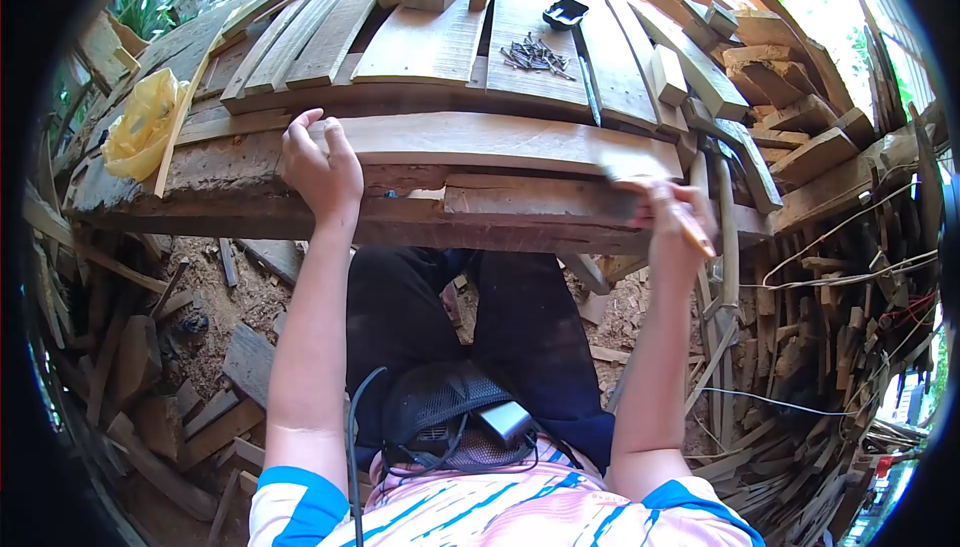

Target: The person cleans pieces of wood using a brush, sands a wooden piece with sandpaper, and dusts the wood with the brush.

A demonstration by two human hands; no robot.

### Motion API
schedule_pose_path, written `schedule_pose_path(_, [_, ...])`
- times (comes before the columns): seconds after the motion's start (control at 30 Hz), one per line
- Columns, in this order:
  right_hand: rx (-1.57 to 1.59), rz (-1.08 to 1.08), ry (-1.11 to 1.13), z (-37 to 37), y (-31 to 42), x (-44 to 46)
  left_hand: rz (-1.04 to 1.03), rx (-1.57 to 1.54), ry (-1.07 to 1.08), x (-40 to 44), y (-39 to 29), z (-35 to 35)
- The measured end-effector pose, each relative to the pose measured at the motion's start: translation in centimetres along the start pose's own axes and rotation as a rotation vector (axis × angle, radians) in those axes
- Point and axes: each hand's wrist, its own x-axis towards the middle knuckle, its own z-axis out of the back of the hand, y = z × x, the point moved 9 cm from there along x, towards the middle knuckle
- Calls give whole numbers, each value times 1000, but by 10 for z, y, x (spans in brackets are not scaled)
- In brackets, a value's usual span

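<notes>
A long pale board (470,139) lies along the front part of the wooden bench. At its left end my left hand (322,162) is closed around the board's edge, thumb pointing up. My right hand (675,212) grips a brush-like tool (632,179) with a wooden handle near the board's right end. The tool's head is smeared by motion, so its exact shape and contact with the board cannot be told. Behind the board, a heap of dark screws or nails (537,55) rests on a plank, beside a small black container (565,14).
A yellow plastic bag (147,127) sits at the bench's left. A hammer-like tool (727,162) hangs at the right edge, near a small wooden block (668,75). Stacked timber (790,77) stands at the right. Wood scraps and shavings (235,297) cover the ground.
</notes>
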Motion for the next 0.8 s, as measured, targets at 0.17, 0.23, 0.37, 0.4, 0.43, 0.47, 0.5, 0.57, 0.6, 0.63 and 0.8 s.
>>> schedule_pose_path(0.17, [211,36,-30,-8,-7,-10,-24,-84,-82,-2,-1,9])
schedule_pose_path(0.23, [179,-26,-207,-4,-11,-14,12,-116,-100,-2,0,10])
schedule_pose_path(0.37, [281,38,351,-87,25,-52,40,-136,-81,-3,4,7])
schedule_pose_path(0.4, [347,35,379,-97,28,-55,47,-174,-77,-3,4,7])
schedule_pose_path(0.43, [394,78,248,-92,26,-47,53,-211,-77,-2,3,9])
schedule_pose_path(0.47, [367,113,98,-83,26,-40,56,-206,-86,-1,4,10])
schedule_pose_path(0.5, [267,98,107,-90,24,-40,39,-224,-97,-2,3,12])
schedule_pose_path(0.57, [246,62,352,-118,25,-50,25,-255,-111,-2,2,13])
schedule_pose_path(0.6, [323,39,586,-137,34,-66,24,-256,-116,-1,2,13])
schedule_pose_path(0.63, [392,-115,623,-143,38,-74,22,-293,-123,-1,3,12])
schedule_pose_path(0.8, [328,90,381,-141,27,-52,29,-329,-126,-1,2,15])
